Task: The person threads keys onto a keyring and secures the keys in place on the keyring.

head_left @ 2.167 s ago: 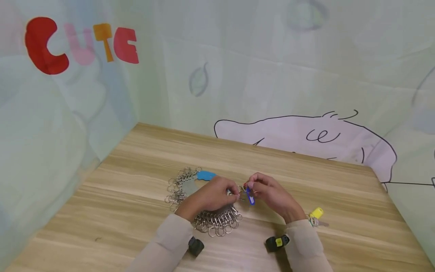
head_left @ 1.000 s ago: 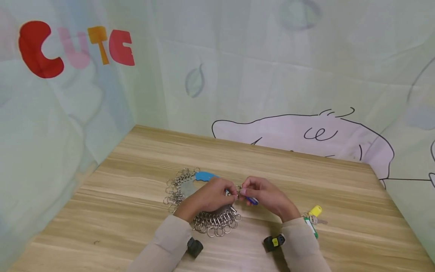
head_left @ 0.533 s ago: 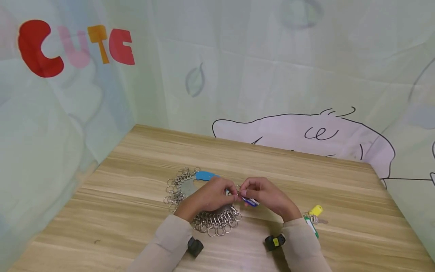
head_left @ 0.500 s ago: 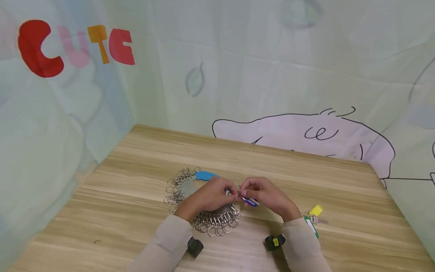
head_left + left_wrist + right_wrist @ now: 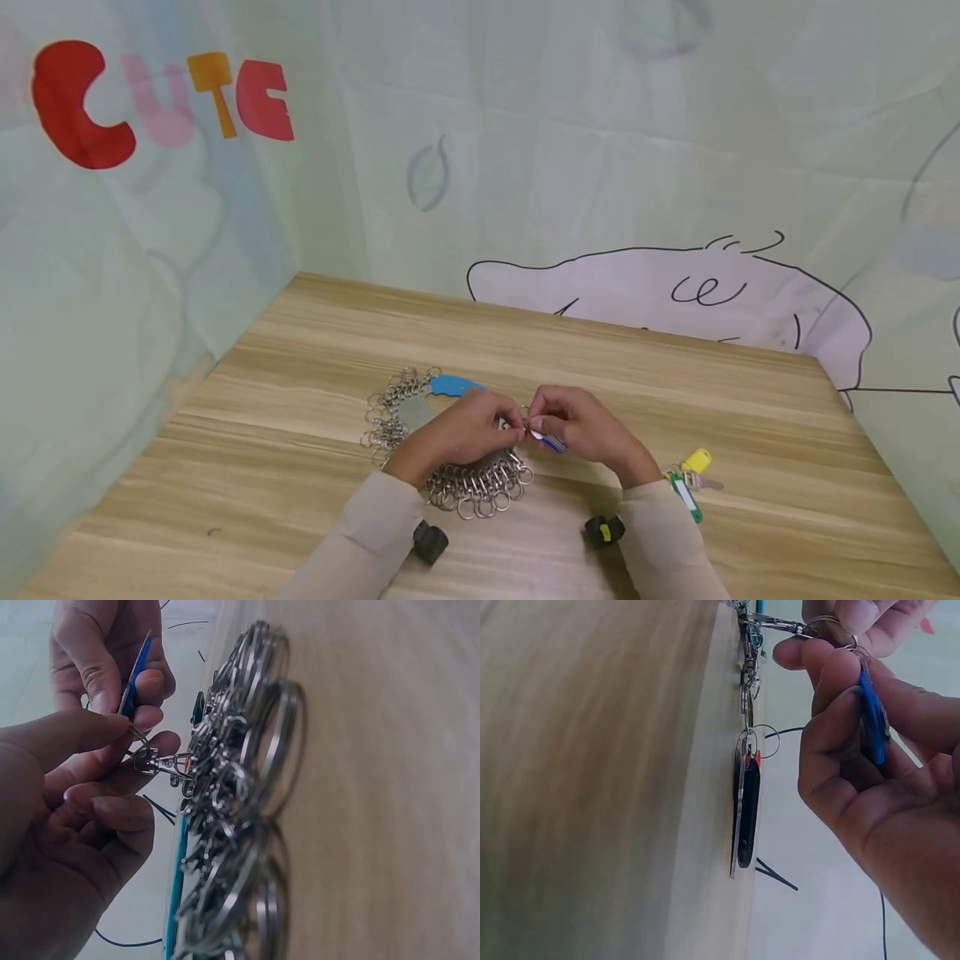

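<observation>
In the head view a flat grey key-holder plate [image 5: 412,412] with a blue handle [image 5: 453,386] lies on the table, fringed with many clasps and metal rings [image 5: 480,502]. My left hand [image 5: 468,429] is over its right side. In the left wrist view its thumb and finger pinch a split ring [image 5: 139,735] joined to a swivel clasp [image 5: 161,763]. My right hand [image 5: 588,429] meets it from the right, gripping a blue key tag [image 5: 871,716] with a key alongside. In the right wrist view the tag's small ring [image 5: 861,649] touches the split ring; whether they are linked, I cannot tell.
Right of my right wrist lie a yellow key tag [image 5: 697,459], a green key tag [image 5: 686,497] and a key [image 5: 701,481]. A black tag [image 5: 748,817] with a key rests below my right hand in the right wrist view. Printed cloth walls [image 5: 585,167] border the wooden table [image 5: 300,375].
My right hand has moved left, bringing the blue key tag up against the ring in my left hand. The tag's tilt has shifted slightly. My left hand has stayed nearly still.
</observation>
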